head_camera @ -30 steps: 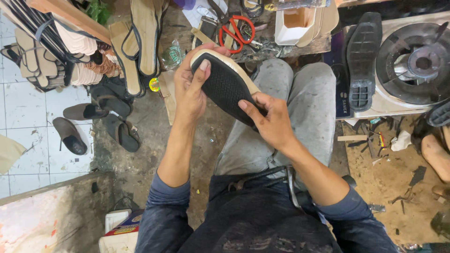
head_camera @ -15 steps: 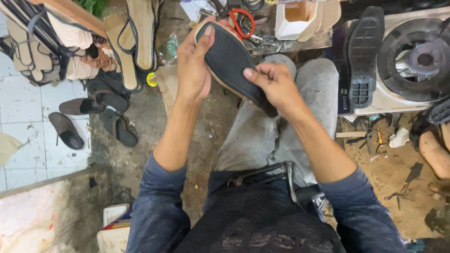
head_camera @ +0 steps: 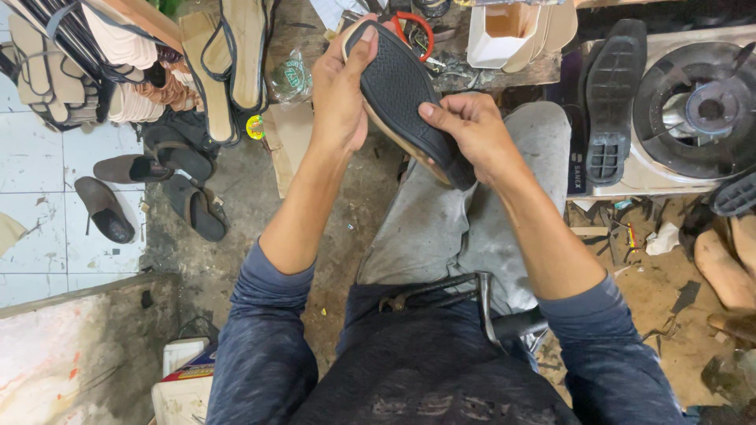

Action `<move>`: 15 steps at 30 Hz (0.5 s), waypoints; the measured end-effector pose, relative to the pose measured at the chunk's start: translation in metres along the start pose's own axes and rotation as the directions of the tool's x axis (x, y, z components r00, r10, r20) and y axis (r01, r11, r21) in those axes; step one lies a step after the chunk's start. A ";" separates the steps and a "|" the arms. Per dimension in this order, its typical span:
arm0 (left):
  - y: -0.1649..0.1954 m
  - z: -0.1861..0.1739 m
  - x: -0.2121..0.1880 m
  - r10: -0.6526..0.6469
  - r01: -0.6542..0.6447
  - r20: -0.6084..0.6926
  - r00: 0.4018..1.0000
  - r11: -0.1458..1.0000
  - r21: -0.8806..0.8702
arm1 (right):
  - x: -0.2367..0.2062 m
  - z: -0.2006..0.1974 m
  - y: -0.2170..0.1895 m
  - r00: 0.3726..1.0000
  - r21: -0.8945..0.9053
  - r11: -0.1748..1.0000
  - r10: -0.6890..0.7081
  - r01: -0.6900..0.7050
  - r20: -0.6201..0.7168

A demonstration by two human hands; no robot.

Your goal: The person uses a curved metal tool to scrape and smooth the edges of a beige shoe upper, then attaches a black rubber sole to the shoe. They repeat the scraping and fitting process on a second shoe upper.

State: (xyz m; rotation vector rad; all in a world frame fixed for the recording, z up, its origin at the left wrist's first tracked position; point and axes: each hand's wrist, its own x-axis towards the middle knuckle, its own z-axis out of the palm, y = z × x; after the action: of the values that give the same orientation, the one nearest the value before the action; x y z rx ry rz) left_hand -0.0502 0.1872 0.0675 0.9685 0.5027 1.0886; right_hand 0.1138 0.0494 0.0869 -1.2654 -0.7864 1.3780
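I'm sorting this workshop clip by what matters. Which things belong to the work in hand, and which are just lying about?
In hand:
- black shoe sole
- left hand, gripping its toe end
- right hand, thumb pressed on the tread

Lying about:
- brown slippers on the floor
- red-handled scissors
- second black sole
- white box

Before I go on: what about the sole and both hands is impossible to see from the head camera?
- Black sole: its upper face is turned away, and its heel end is covered by the right hand.
- Left hand: its fingers curl behind the sole.
- Red-handled scissors: mostly hidden behind the sole.
- Metal tool on the lap: its handle end runs under the right sleeve.
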 end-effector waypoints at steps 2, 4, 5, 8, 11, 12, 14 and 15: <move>0.002 0.003 -0.003 0.019 -0.019 0.003 1.000 1.000 0.010 | -0.001 0.001 0.003 0.999 -0.016 0.999 -0.028 0.027 -0.026; 0.006 0.007 -0.008 0.038 -0.038 0.026 0.999 0.999 0.005 | -0.002 0.003 0.007 0.996 -0.075 0.995 -0.075 0.071 -0.049; 0.010 0.009 -0.012 0.017 -0.017 0.024 1.000 1.000 -0.015 | -0.003 0.004 0.009 0.993 -0.123 0.987 -0.108 0.101 -0.055; 0.023 0.013 -0.028 -0.044 0.042 0.041 0.998 0.998 0.042 | -0.007 0.006 0.014 0.980 -0.263 0.951 -0.186 0.161 -0.071; 0.037 0.013 -0.045 -0.037 0.001 0.114 0.993 0.952 0.305 | -0.016 0.009 0.015 0.970 -0.419 0.892 -0.225 0.168 -0.089; 0.041 0.012 -0.050 0.002 -0.062 0.160 0.987 0.925 0.375 | -0.020 0.011 0.015 0.969 -0.471 0.867 -0.231 0.162 -0.091; 0.045 0.011 -0.059 0.001 -0.075 0.177 0.984 0.908 0.412 | -0.026 0.013 0.013 0.986 -0.395 0.907 -0.167 0.145 -0.022; 0.045 0.011 -0.061 -0.032 -0.029 0.153 0.988 0.925 0.379 | -0.029 0.013 0.011 0.990 -0.358 0.924 -0.138 0.133 0.011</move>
State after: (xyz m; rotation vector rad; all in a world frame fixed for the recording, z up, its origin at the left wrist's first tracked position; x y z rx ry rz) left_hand -0.0900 0.1332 0.1051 1.3836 0.5981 0.9193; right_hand 0.0955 0.0219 0.0872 -1.4667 -1.1317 1.1438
